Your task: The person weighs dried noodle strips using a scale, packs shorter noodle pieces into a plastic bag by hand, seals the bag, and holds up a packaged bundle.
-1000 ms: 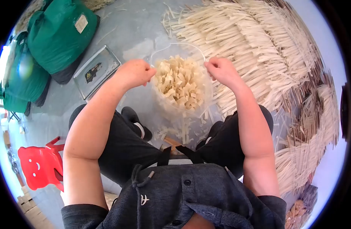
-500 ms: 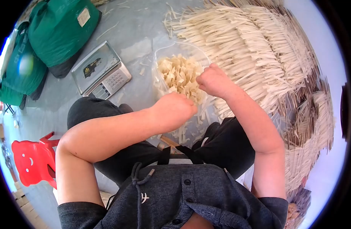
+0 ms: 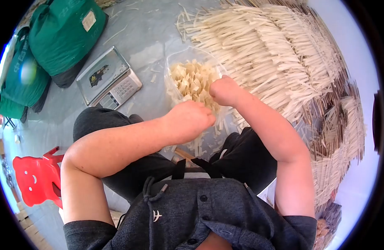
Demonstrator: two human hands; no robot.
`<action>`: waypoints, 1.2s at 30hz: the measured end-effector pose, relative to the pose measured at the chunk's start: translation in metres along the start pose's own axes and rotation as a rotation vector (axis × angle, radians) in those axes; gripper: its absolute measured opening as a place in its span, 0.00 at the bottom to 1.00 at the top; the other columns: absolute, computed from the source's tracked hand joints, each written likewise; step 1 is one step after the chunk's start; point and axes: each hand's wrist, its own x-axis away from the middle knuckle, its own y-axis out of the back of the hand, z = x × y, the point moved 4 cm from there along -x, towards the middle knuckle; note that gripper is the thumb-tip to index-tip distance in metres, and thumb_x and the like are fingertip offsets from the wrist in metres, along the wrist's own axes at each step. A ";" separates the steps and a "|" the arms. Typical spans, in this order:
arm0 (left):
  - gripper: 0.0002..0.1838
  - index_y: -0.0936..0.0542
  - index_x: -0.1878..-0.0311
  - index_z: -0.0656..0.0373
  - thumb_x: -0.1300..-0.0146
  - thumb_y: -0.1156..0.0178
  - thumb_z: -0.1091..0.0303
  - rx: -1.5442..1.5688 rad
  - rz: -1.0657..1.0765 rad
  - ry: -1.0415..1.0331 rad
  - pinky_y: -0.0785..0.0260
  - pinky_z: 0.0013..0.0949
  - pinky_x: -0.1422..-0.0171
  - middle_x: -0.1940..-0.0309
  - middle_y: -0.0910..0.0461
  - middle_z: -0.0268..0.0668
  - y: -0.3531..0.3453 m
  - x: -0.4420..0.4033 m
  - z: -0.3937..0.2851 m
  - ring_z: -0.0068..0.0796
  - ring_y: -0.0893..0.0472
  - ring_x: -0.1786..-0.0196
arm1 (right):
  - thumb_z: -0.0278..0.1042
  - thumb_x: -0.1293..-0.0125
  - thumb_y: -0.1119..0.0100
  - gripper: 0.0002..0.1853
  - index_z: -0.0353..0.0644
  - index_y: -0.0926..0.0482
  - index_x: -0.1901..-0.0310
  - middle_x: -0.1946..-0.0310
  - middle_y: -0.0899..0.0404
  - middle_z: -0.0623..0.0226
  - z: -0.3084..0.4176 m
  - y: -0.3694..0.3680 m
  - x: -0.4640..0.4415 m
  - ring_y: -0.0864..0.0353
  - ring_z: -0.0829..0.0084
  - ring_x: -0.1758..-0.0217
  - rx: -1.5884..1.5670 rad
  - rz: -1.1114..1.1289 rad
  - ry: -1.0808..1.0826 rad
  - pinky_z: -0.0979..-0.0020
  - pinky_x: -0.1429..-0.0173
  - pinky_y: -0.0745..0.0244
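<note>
Chair: red, well left of the left hand. Sacks: green, ahead and left. Scale: nearer that hand. Left hand: fingers curled, grip hidden, by the near edge of the bag. Bag: ahead of this hand, left of the right hand, neither clearly nearer; roundish mouth, no evident long axis; clear, full of pale, curled flakes. Right hand: closed on its rim. Strips: pale, spread right.

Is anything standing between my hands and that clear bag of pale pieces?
Nothing visible does. Your left hand is at the near side of the clear bag, your right hand at its right edge. The scale sits apart, off to the left.
</note>
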 end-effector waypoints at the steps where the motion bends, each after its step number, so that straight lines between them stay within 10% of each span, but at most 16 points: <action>1: 0.09 0.20 0.60 0.55 0.46 0.42 0.70 -0.002 0.005 -0.005 0.28 0.37 0.51 0.66 0.21 0.35 -0.002 0.000 0.000 0.36 0.21 0.57 | 0.23 0.51 0.43 0.06 0.44 0.17 0.73 0.71 0.16 0.60 0.004 0.002 0.002 0.17 0.60 0.64 0.020 -0.002 0.018 0.59 0.50 0.31; 15: 0.07 0.21 0.62 0.55 0.45 0.41 0.69 -0.004 -0.007 -0.027 0.28 0.39 0.51 0.68 0.21 0.35 0.000 0.002 -0.001 0.39 0.21 0.57 | 0.28 0.45 0.46 0.08 0.43 0.16 0.73 0.71 0.16 0.58 0.020 0.028 0.003 0.16 0.60 0.62 0.100 0.035 -0.110 0.56 0.52 0.31; 24: 0.17 0.19 0.67 0.58 0.36 0.43 0.52 0.021 -0.252 0.553 0.27 0.45 0.58 0.69 0.19 0.45 0.060 0.021 0.085 0.46 0.19 0.62 | 0.43 0.42 0.40 0.12 0.43 0.15 0.67 0.67 0.16 0.58 0.006 0.050 -0.049 0.17 0.58 0.60 -0.546 -0.160 -0.372 0.61 0.54 0.23; 27: 0.24 0.17 0.66 0.60 0.37 0.46 0.45 -0.027 0.062 0.891 0.26 0.46 0.55 0.68 0.17 0.45 0.067 0.032 0.115 0.47 0.18 0.61 | 0.41 0.43 0.40 0.13 0.42 0.15 0.64 0.64 0.16 0.55 0.011 0.043 -0.064 0.17 0.57 0.57 -0.558 -0.124 -0.352 0.61 0.52 0.23; 36: 0.18 0.18 0.72 0.61 0.38 0.47 0.57 0.572 -0.020 0.923 0.30 0.30 0.68 0.79 0.22 0.34 0.031 0.036 0.145 0.23 0.24 0.76 | 0.29 0.45 0.42 0.12 0.40 0.15 0.60 0.58 0.16 0.55 0.017 0.050 -0.075 0.17 0.57 0.50 -0.387 -0.027 -0.452 0.63 0.47 0.23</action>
